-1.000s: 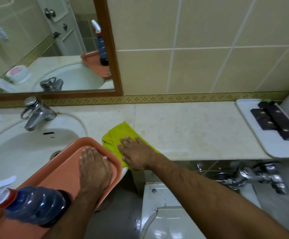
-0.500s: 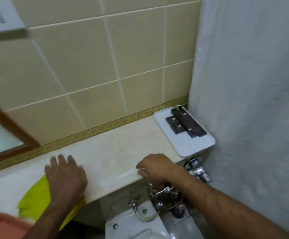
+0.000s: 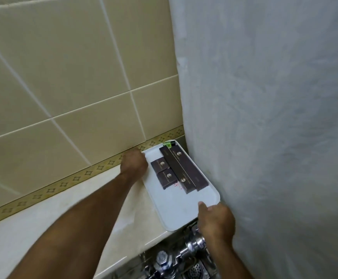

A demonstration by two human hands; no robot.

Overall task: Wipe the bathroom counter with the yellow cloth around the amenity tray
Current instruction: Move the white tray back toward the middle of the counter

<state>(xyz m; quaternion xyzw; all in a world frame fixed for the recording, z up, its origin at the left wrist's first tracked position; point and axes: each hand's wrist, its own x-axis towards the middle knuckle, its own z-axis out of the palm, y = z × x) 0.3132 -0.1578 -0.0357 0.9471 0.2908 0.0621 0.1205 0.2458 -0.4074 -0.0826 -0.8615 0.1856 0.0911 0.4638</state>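
A white amenity tray [image 3: 176, 208] lies at the right end of the pale counter [image 3: 49, 220], against a white curtain. It carries several dark brown boxes [image 3: 179, 170] and a small green bottle [image 3: 169, 144] at its far corner. My left hand [image 3: 134, 163] grips the tray's far left edge. My right hand [image 3: 216, 220] holds its near right corner, thumb on top of the rim. The yellow cloth is out of view.
The white curtain [image 3: 275, 117] hangs close on the right, touching the tray's side. Beige wall tiles with a patterned border strip [image 3: 63, 184] back the counter. Chrome valves and pipes [image 3: 184, 252] and a floor drain sit below the counter's front edge.
My left hand left the yellow cloth and reached right to the tray's far edge. My right hand moved from the counter's front edge to the tray's near corner. The view swung right.
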